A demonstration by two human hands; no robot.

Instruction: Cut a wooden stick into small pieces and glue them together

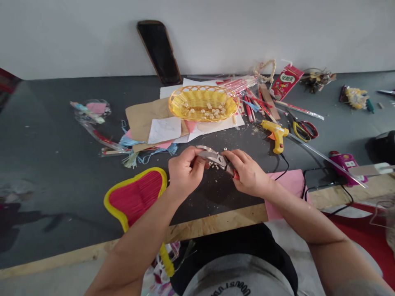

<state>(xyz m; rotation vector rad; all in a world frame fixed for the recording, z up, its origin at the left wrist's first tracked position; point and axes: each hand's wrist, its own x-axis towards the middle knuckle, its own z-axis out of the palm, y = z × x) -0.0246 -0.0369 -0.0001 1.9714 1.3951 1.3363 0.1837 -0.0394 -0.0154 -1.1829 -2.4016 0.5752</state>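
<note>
Over the grey table I hold a pair of pruning shears (219, 159) between my hands. My right hand (248, 172) is wrapped round their red-and-dark handles. The metal jaws point left and reach the fingers of my left hand (185, 168), which are closed in a pinch. What sits between those fingers is hidden. Small pale bits (213, 166) lie scattered on the table below the shears. Beside my left forearm rests a red fan-like piece with a yellow fuzzy edge (137, 193). Beyond my hands, a yellow woven basket (202, 91) contains several little cream-coloured pieces.
A yellow glue gun (275, 135) and scissors (304, 128) lie to the right, with a cord near my right arm. Papers (145, 119) and blue tassels (129, 142) are left of the basket. A phone (160, 51) leans on the wall; a red drink carton (286, 81) stands nearby.
</note>
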